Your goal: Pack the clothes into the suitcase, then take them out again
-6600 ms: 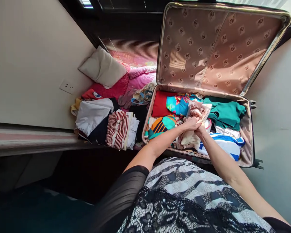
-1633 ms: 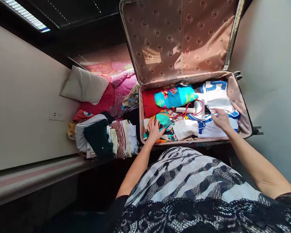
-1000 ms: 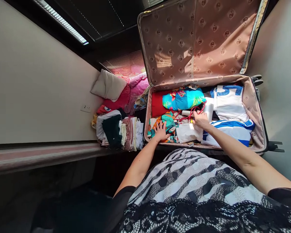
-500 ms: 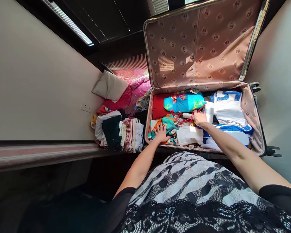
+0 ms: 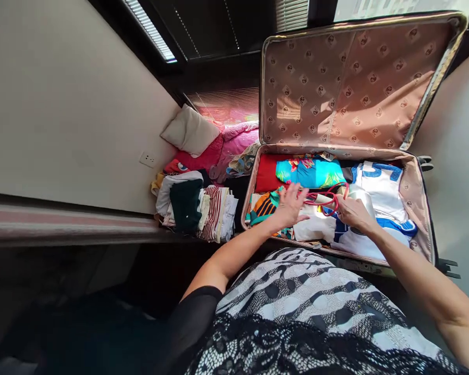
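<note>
Fingers of the right hand point(image 5: 354, 212) are bent inward and wrapped about the white hair dryer point(image 5: 362, 196), which lies directly beneath and behind them, its rounded body showing just past the knuckles. Exactly which part they grip is hidden by the hand itself, and I cannot tell whether the red cord point(image 5: 323, 196) is pinched along with it; its loops run right beside the fingertips and stretch across toward the other hand. On that side, the left hand point(image 5: 291, 207) is loose, holding nothing, with its fingers spread and its thumb apart; the fingertips reach to the near end of the cord, though whether they touch it is unclear. Below the left hand lies an orange and green patterned cloth point(image 5: 263, 208), and a folded white cloth point(image 5: 315, 228) sits between the two hands, closer to the wearer. All of this is inside the open suitcase point(image 5: 422, 221), whose lid point(image 5: 375, 104) stands up at the far side. Beyond the fingers, a blue flowered cloth point(image 5: 312, 172) lies next to a red cloth point(image 5: 268, 174). To the right of the hair dryer is a white shirt point(image 5: 381, 190) with blue print, and nearer, partly under the right forearm, a blue and white garment point(image 5: 369, 246). Well apart, left of the suitcase, a dark green shirt point(image 5: 185, 203) tops a pile beside red-striped clothing point(image 5: 214, 211), with a pale pillow point(image 5: 191, 130) behind.
</note>
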{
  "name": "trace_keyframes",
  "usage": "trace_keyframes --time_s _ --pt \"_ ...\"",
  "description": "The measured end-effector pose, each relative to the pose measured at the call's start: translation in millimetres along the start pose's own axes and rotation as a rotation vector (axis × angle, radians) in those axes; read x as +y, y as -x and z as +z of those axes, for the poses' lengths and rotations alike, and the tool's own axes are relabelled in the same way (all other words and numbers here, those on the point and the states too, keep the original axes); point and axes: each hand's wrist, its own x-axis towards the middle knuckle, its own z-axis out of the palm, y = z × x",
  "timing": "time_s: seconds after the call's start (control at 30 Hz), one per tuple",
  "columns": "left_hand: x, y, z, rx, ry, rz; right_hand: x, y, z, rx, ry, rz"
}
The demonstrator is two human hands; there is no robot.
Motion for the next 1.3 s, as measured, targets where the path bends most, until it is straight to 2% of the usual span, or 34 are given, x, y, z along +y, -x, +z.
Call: trace_keyframes --time_s 0.07,0.1,0.2,0.33,0.4,0.47,0.53,0.6,0.7,0.77,0.83,0.9,1.0,1.07,1.13,1.2,1.3 --pt "36 -16 -6.1 -0.018 -0.074 0.234 2 16 8 0.037 0.010 -0.053" --pt "52 -23 -8.0 -0.046 -0.091 0.291 3 25 11 0.069 0.020 -0.098" --pt "82 -36 -10.8 -0.166 -0.048 0.311 4 52 19 0.184 0.031 -0.243" --pt "93 -34 -18.0 -0.376 0.144 0.365 0 86 16 0.317 -0.026 -0.314" --pt "92 -25 -27.3 -0.449 0.228 0.397 -5 100 5 0.349 -0.048 -0.343" --pt "89 -9 -41.3 -0.432 0.266 0.407 -14 111 -14 0.365 -0.036 -0.382" --pt "84 9 -59.2 -0.344 0.258 0.420 -30 120 -43 0.377 0.004 -0.400" --pt "74 26 -80.2 -0.199 0.199 0.412 -52 127 -80 0.407 0.026 -0.393" --pt "46 46 -115.6 0.047 0.040 0.296 -96 127 -141 0.522 -0.076 -0.417" --pt "17 55 -140.8 0.212 -0.049 0.183 -127 118 -175 0.615 -0.159 -0.482" --pt "-19 62 -166.9 0.367 -0.108 0.072 -153 100 -198 0.739 -0.198 -0.533" --pt "-59 69 -193.1 0.503 -0.146 -0.043 -172 71 -206 0.873 -0.204 -0.552" --pt "-120 78 -229.2 0.655 -0.180 -0.216 -187 20 -193 0.983 -0.201 -0.549" --pt "-156 80 -246.9 0.696 -0.178 -0.316 -192 -11 -170 0.977 -0.208 -0.520" --pt "-189 75 -255.1 0.691 -0.153 -0.396 -196 -33 -140 0.920 -0.211 -0.467" --pt "-222 61 -251.1 0.662 -0.114 -0.461 -199 -44 -107 0.816 -0.206 -0.412" --pt "-270 28 -222.4 0.586 -0.056 -0.557 -198 -42 -56 0.659 -0.212 -0.353"
